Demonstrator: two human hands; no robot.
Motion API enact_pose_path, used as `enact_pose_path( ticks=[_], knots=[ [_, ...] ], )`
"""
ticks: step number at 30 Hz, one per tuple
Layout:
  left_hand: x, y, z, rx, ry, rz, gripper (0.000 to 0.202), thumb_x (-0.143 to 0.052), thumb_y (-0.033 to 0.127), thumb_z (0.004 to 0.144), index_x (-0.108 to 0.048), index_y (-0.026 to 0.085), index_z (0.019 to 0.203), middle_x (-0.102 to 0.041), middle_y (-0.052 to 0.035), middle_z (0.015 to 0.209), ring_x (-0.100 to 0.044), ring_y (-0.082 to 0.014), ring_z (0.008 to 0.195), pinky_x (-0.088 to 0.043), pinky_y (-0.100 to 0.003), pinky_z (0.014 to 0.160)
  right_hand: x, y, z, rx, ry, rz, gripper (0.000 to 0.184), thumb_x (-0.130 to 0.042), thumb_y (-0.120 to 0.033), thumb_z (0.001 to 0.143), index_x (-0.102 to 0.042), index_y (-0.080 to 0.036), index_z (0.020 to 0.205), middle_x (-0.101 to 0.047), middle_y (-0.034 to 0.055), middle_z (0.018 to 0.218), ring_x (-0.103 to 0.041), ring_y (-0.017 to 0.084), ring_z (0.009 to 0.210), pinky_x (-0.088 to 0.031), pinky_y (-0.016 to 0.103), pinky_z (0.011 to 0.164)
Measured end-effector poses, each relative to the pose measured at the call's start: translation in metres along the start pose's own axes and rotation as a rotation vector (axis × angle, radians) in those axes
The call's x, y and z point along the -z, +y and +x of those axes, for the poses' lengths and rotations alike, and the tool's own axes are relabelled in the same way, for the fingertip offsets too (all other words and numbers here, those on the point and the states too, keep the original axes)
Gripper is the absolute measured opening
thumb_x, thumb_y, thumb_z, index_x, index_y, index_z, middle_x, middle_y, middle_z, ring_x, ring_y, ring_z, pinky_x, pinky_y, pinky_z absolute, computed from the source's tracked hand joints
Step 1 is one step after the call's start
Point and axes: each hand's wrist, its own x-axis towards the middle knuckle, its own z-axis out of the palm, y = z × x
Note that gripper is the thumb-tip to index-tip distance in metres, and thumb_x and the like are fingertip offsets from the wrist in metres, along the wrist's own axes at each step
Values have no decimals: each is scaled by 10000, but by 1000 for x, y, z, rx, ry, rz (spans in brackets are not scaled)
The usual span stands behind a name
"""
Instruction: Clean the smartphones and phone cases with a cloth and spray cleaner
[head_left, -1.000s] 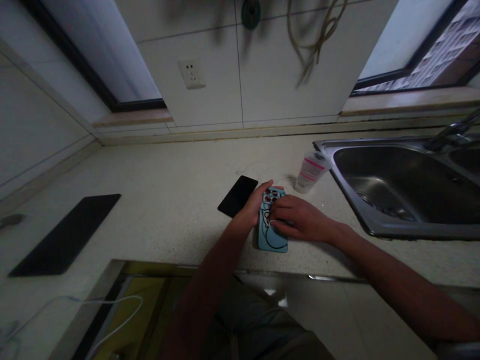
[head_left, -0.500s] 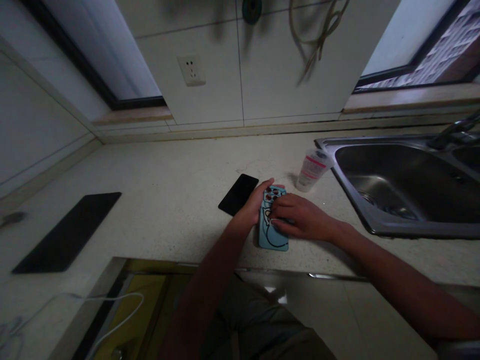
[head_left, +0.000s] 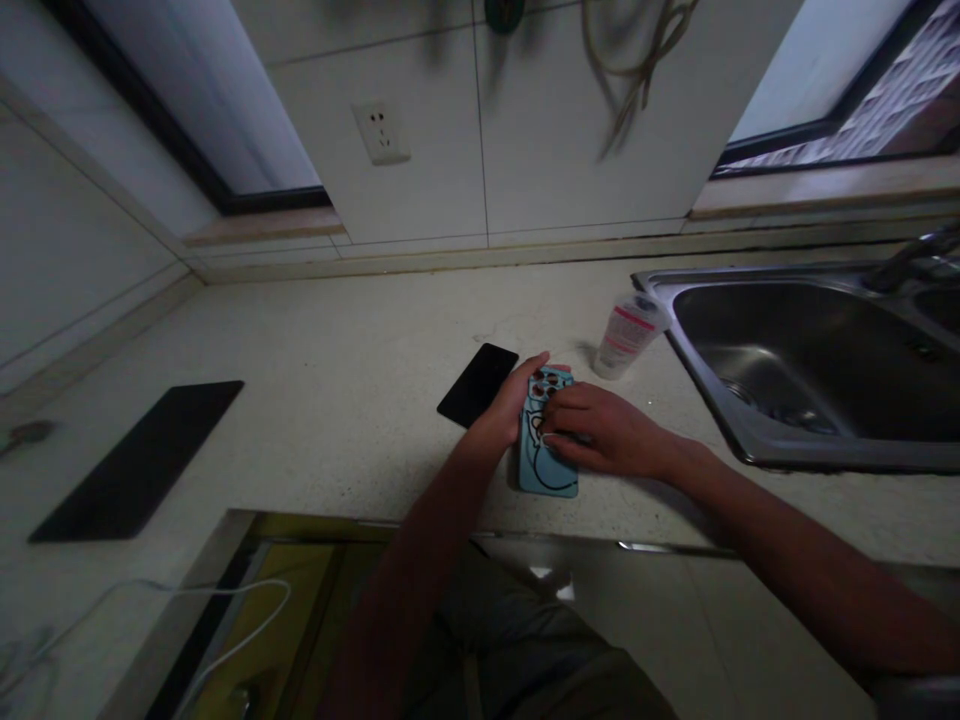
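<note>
A light-blue phone case point(head_left: 546, 468) with a cartoon drawing lies flat on the pale countertop point(head_left: 337, 400), near its front edge. My left hand point(head_left: 510, 405) wraps round the case's left side and top corner. My right hand point(head_left: 600, 438) lies across the case from the right, fingers curled and pressing on its upper half. A black phone point(head_left: 477, 384) lies flat just left of my left hand, touching nothing I can make out.
A small white bottle point(head_left: 626, 336) with a pink label stands beside the steel sink point(head_left: 795, 360) at the right. A black flat slab point(head_left: 139, 458) lies far left. A white cable point(head_left: 217, 615) hangs below the counter edge. A wall socket point(head_left: 381, 132) sits on the tiles.
Both hands stay on the blue case in the same grip. Only the view has shifted slightly; nothing on the counter has moved.
</note>
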Motion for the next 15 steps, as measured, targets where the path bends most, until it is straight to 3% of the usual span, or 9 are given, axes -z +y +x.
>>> enact_pose_path(
  ticks=[7, 15],
  knots=[
    [1, 0, 1, -25, -18, -1, 323, -586, 385, 931, -733, 97, 951, -671, -46, 633, -595, -136, 513, -438, -250, 550, 1, 0, 1, 3, -8, -7, 226, -477, -255, 999, -655, -167, 890, -620, 75, 859, -549, 194, 829, -445, 328, 774],
    [1, 0, 0, -23, -4, 1, 312, -568, 365, 937, -733, 102, 965, -679, -52, 635, -625, -150, 540, -438, -250, 532, 1, -2, 1, -2, -13, 0, 218, -481, -245, 992, -662, -162, 906, -624, 85, 876, -554, 200, 836, -442, 332, 773]
  ],
)
